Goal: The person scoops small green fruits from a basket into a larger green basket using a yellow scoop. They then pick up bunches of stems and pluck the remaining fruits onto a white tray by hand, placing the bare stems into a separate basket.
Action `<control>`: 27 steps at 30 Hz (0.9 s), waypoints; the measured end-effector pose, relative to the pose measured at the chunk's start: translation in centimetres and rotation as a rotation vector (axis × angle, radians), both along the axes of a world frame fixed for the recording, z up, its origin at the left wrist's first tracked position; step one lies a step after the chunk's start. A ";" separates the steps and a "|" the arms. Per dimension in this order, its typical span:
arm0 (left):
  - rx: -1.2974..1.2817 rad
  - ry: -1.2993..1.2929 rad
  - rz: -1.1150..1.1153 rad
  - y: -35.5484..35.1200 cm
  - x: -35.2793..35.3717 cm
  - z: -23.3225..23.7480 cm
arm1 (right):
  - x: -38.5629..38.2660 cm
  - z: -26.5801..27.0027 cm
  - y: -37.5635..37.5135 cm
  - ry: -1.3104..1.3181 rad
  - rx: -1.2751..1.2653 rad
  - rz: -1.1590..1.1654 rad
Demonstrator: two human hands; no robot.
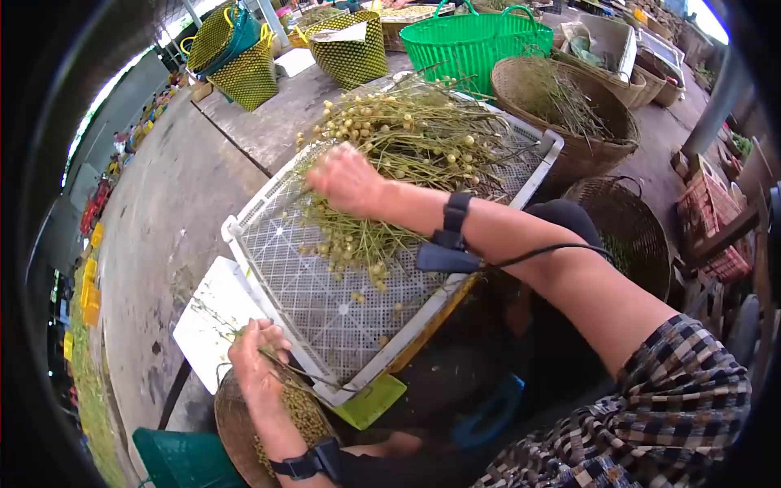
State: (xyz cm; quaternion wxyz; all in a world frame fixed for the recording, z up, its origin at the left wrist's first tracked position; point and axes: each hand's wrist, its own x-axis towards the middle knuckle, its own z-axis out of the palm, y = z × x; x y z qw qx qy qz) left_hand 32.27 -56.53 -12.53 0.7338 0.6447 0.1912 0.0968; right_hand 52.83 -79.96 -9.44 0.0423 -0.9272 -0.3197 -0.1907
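Note:
A heap of green-yellow stems with round pale pods (411, 138) lies on a white mesh tray (313, 297). My right hand (346, 179) is over the left side of this heap, its fingers smeared by motion. Lower down, beside the tray's near left corner, my left hand (259, 358) is closed around a few thin stems (281, 364). Under it stands a round basket (232, 411) with many small round pods (303, 415) in it. A white board (215, 313) sits just beyond my left hand, against the tray's side.
A teal bin (183, 459) stands at the lower left. Past the tray are a green plastic basket (464, 41), a wicker basket (521, 106) with dry stems, and yellow-black woven baskets (350, 61). A dark basket (643, 220) sits by my right elbow.

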 end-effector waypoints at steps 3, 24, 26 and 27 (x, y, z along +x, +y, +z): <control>0.201 -0.092 0.051 -0.4 -0.5 1.7 | -2.6 -3.6 1.3 -0.243 0.058 0.278; 0.386 0.004 -0.011 -1.7 -1.0 0.3 | -11.1 -3.7 7.7 -0.362 0.310 0.849; 0.660 0.021 -0.003 -0.5 -1.0 -0.1 | -9.9 -3.2 7.1 -0.408 0.197 0.805; 0.687 -0.019 0.033 -0.8 -1.4 0.3 | -9.2 -3.4 6.9 -0.306 0.201 0.771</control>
